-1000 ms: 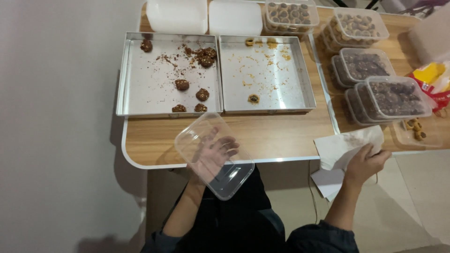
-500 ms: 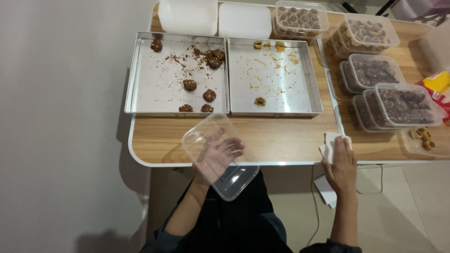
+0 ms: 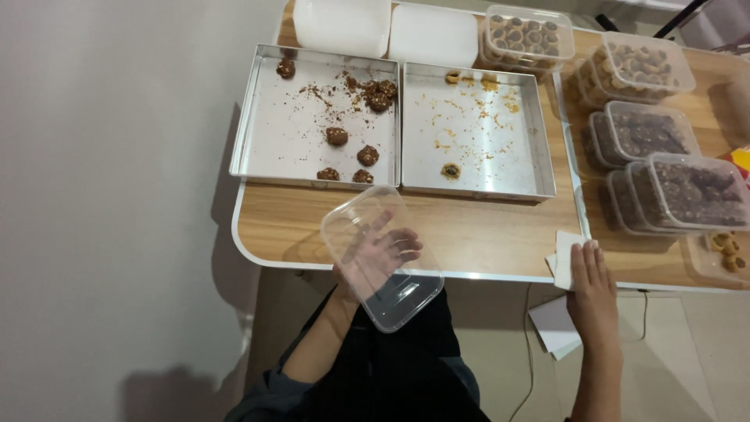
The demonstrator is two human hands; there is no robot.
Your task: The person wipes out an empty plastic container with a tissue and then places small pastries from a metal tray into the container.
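My left hand [image 3: 380, 255] holds an empty clear plastic container [image 3: 381, 258] from underneath, above the near edge of the wooden table [image 3: 484, 234]. Its fingers show through the container's bottom. My right hand [image 3: 592, 297] lies flat, fingers together, on a white paper napkin [image 3: 562, 252] at the table's front edge. Beyond my left hand stands a metal tray [image 3: 297, 133] with several brown cookies [image 3: 337, 136] and crumbs. A second metal tray [image 3: 500, 148] to its right holds one cookie [image 3: 450, 169] and crumbs.
Several lidded clear containers filled with cookies [image 3: 672, 191] stand stacked at the right. More filled ones [image 3: 527, 35] and two white boxes [image 3: 344, 23] stand at the back. A small open tub with light cookies [image 3: 723, 250] sits at far right. White paper [image 3: 551, 324] hangs below the table's edge.
My right hand has moved left from the crumpled napkin and now presses flat on the napkin at the table's edge. The clear container in my left hand has barely shifted.
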